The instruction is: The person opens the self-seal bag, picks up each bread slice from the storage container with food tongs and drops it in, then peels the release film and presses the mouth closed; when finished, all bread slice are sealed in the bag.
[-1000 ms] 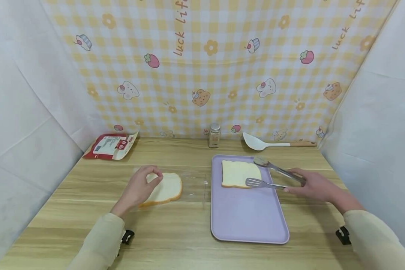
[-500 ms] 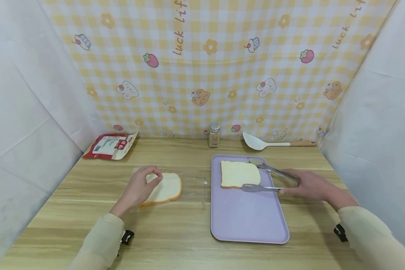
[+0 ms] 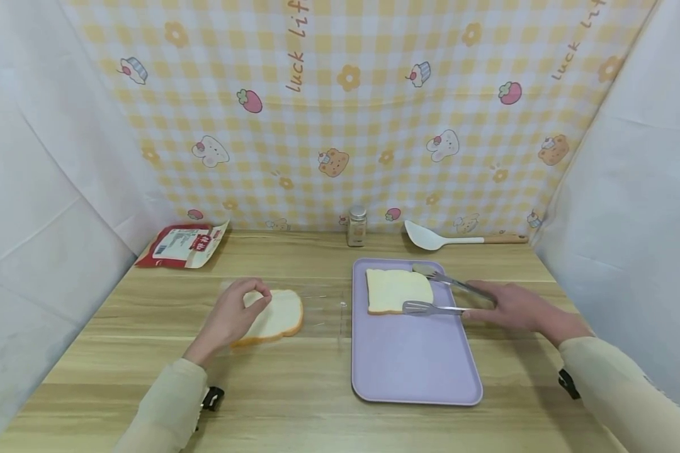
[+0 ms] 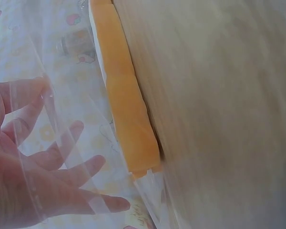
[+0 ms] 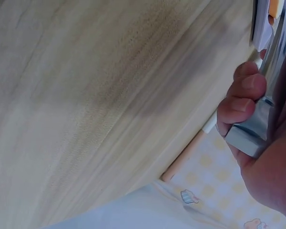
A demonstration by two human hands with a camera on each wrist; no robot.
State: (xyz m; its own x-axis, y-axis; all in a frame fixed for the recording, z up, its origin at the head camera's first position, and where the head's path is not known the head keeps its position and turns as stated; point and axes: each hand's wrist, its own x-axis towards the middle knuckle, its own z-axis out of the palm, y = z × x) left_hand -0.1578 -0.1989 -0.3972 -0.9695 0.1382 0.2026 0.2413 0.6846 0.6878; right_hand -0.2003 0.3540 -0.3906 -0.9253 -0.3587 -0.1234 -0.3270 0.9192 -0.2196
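My left hand [image 3: 235,316] pinches the upper layer of a clear plastic bag [image 3: 325,321] between thumb and index finger, the other fingers spread, as the left wrist view shows. Inside or under that film lies a bread slice [image 3: 286,313] with an orange crust [image 4: 126,105], partly hidden by the hand. My right hand [image 3: 515,306] grips metal tongs [image 3: 450,309], their two arms apart. The tong heads lie at either side of a second bread slice [image 3: 393,290] on a lilac tray [image 3: 413,365]. Whether they touch this slice I cannot tell.
A red-and-white food packet [image 3: 184,245] lies at the back left of the wooden table [image 3: 283,402]. By the checked backdrop stand a small glass spice jar [image 3: 357,228] and, farther right, a white spatula [image 3: 427,237] with a wooden handle. White cloth hangs on both sides.
My right hand and the tongs have moved left, so the tong heads reach farther along the slice on the tray. The left hand keeps its pinch. The view has shifted slightly.
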